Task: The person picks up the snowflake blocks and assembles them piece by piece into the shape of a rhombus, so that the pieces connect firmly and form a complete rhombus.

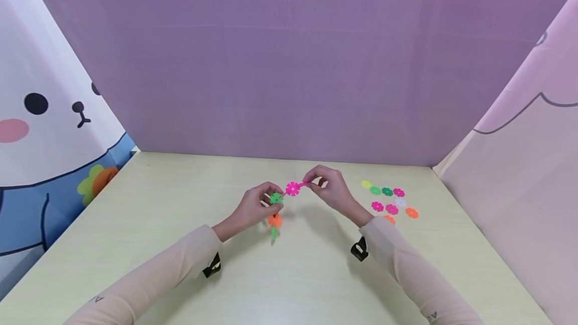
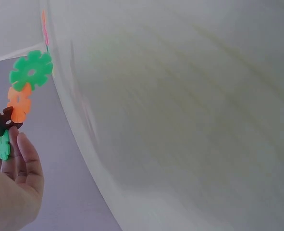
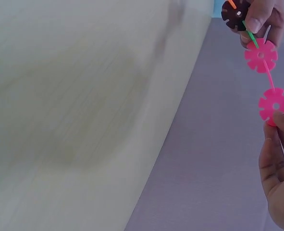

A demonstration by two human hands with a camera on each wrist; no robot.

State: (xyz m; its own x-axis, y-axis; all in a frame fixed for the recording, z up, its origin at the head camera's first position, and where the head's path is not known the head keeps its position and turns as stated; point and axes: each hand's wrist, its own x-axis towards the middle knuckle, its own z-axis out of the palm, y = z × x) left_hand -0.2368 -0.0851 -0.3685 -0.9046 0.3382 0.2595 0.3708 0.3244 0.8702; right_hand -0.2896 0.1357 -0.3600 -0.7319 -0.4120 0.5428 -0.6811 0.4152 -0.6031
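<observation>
A chain of slotted plastic snowflake discs hangs in the air between both hands. The left hand (image 1: 250,208) pinches it near a green disc (image 1: 276,198) and a dark brown disc (image 3: 235,14). Below that hand dangle an orange disc (image 1: 274,220) and another green disc (image 2: 31,70). Toward the right, the chain runs through a pink disc (image 3: 260,55) and one seen edge-on to a pink end disc (image 3: 275,103). The right hand (image 1: 334,192) holds this end disc between thumb and fingers. In the left wrist view, the left hand's thumb is mostly out of frame.
Several loose discs lie on the table (image 1: 180,179) right of the right hand, among them a yellow disc (image 1: 366,184), a white disc (image 1: 400,202), a pink disc (image 1: 377,206) and an orange disc (image 1: 412,213). A purple backdrop (image 1: 289,64) stands behind the table.
</observation>
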